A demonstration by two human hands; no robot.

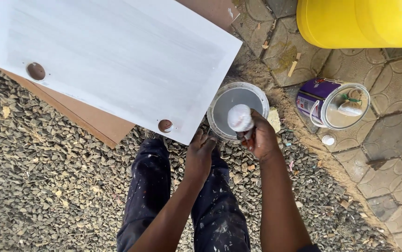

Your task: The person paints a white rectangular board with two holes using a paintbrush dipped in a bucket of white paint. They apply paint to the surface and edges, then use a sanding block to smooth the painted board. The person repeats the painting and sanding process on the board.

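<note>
White-painted flat board (pixel 112 60) with two round holes lies on brown boards (pixel 93 119) over grey gravel (pixel 47 186). Beyond it stands a big yellow plastic drum (pixel 359 21), then a purple paint tin (pixel 329 102) lying on its side on the paving. Just beside the board's corner sits my round grey paint pot (pixel 236 109). Over it my right hand (pixel 259 137) is clamped on a paint-covered white roller (pixel 240 117). My left hand (pixel 200 151) hangs loosely open, holding nothing.
</note>
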